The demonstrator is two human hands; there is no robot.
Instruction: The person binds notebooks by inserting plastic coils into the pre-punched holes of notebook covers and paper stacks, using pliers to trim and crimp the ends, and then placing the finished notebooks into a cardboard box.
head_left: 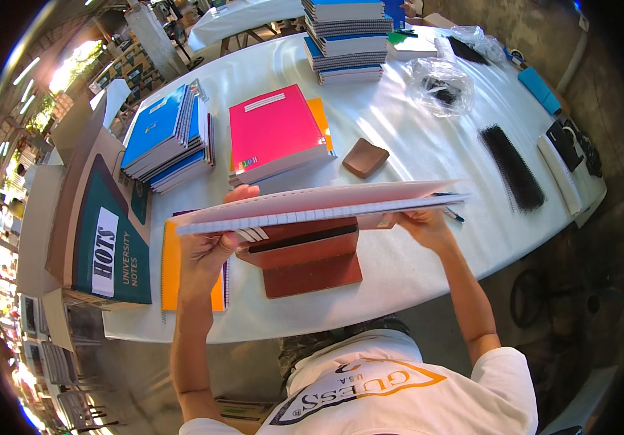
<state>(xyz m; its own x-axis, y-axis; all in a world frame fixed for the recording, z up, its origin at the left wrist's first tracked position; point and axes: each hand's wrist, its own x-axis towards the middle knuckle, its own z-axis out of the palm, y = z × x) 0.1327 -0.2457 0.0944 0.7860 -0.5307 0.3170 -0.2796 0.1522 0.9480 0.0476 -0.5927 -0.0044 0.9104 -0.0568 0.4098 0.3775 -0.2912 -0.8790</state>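
Above the near side of the table I hold an unbound notebook (326, 208), nearly edge-on, with a row of punched holes along its pale upper sheet. My left hand (209, 250) grips its left end, thumb and fingers on opposite faces. At the right end, my right hand (422, 226) is closed on the lower edge, its fingers partly hidden. Below the notebook stands a reddish-brown wooden holder (312, 277), its top partly covered. A pen (453, 214) shows beside my right hand. An orange spiral notebook (170, 279) lies under my left wrist.
A pink notebook stack (276, 127), blue notebooks (156, 134) and a tall spiral-notebook pile (346, 43) stand farther back. A brown block (365, 158) sits mid-table. Black binding coils (511, 168) and plastic wrap (439, 85) lie right; a carton (109, 239) borders the left.
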